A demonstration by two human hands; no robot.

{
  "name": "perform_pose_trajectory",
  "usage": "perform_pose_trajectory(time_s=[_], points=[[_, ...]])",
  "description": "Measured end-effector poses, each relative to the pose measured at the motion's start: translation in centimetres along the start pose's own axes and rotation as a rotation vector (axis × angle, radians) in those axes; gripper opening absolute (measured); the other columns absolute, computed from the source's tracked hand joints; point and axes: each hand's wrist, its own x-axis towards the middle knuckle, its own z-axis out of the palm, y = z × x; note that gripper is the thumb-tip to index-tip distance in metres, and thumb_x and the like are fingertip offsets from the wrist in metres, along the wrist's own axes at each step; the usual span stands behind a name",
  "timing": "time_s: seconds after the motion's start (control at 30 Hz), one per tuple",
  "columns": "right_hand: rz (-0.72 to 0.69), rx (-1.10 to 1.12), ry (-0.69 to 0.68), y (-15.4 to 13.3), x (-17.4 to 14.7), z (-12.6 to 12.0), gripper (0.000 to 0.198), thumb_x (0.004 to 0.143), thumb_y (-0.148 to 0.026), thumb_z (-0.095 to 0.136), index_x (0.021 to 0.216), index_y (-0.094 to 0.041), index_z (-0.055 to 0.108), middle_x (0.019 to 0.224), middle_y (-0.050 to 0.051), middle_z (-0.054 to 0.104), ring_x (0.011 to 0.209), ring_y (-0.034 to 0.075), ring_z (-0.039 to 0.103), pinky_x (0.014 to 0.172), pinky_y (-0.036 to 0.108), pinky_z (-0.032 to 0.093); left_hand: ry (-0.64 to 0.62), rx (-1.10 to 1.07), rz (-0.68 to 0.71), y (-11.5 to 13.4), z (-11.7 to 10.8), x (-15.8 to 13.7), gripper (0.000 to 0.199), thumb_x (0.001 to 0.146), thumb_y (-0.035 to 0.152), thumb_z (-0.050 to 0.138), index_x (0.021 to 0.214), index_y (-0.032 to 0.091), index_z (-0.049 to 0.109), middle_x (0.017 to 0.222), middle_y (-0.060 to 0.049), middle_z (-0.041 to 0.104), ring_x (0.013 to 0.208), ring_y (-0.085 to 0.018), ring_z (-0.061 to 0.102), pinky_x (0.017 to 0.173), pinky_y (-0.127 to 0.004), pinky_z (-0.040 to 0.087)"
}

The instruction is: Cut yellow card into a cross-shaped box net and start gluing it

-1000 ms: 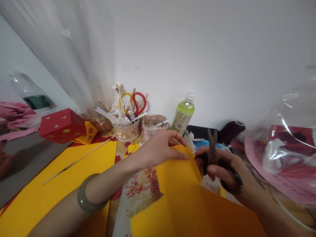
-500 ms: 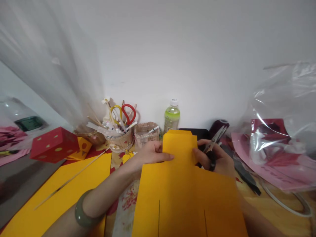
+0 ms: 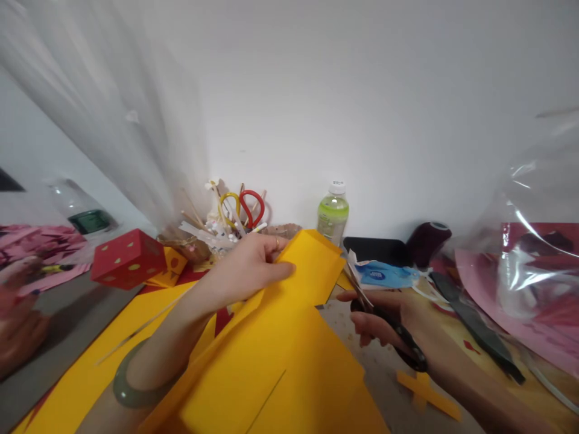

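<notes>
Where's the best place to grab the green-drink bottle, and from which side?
I'd grip the bottle around its shoulder, just under the white cap, coming from above: it stands upright with its top unobstructed, while the yellow card hides its foot from the front.

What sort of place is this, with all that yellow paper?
Probably a craft table by a white wall: the left hand holds folded yellow card, the right hand holds black-handled metal scissors, and a red box with yellow spots sits nearby.
</notes>
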Motion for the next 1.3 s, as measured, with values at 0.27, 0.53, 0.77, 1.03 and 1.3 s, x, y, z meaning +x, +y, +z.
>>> perform_pose_trajectory(time_s=[0.27,0.53,0.77,1.03,1.3], points=[[0.003,0.056,-0.057,0.6,0.4,0.2,0.033,0.077,-0.047,0.062,0.087,-0.017,0.069,0.052,-0.003,0.051,0.046,0.012,0.056,0.044,0.023,0.045,0.037,0.177,0.09,0.2,0.5,-0.3,0.008,0.07,0.023,0.055,0.065,0.018,0.059,0.059,0.002,0.058,0.057,-0.015,0.058,0.046,-0.021,0.038],[0.009,0.079,-0.025,0.0,0.2,0.1,0.031,0.077,-0.046,0.061,0.082,-0.017,0.07,0.049,-0.004,0.05,0.042,0.01,0.052,0.039,0.021,0.042,-0.008,0.083,0.013,0.5,0.5,-0.4,0.006,0.069,0.023,0.055,0.067,0.017,0.057,0.06,0.003,0.056,0.051,-0.01,0.053,0.044,-0.019,0.036],[-0.019,0.072,-0.028,0.4,0.4,0.1,0.029,0.079,-0.044,0.061,0.081,-0.018,0.071,0.05,-0.004,0.049,0.042,0.01,0.052,0.04,0.021,0.042,0.037,0.091,0.016,0.5,0.4,-0.3,0.01,0.069,0.025,0.056,0.063,0.018,0.053,0.058,0.004,0.052,0.048,-0.009,0.049,0.043,-0.018,0.034],[0.0,0.05,-0.027,0.1,0.3,0.0,0.03,0.078,-0.045,0.06,0.078,-0.017,0.07,0.047,-0.004,0.047,0.039,0.008,0.046,0.039,0.021,0.037,0.012,0.093,0.021,0.4,0.2,-0.3,0.009,0.071,0.026,0.055,0.067,0.017,0.055,0.059,0.003,0.054,0.05,-0.01,0.051,0.044,-0.019,0.034],[0.047,0.083,0.046,-0.5,0.5,0.5,0.024,0.071,-0.04,0.064,0.068,-0.017,0.07,0.043,-0.004,0.046,0.035,0.008,0.042,0.035,0.02,0.034,0.012,0.031,0.009,0.3,0.2,-0.5,0.008,0.07,0.025,0.057,0.067,0.018,0.056,0.059,0.003,0.055,0.051,-0.01,0.052,0.045,-0.019,0.038]])
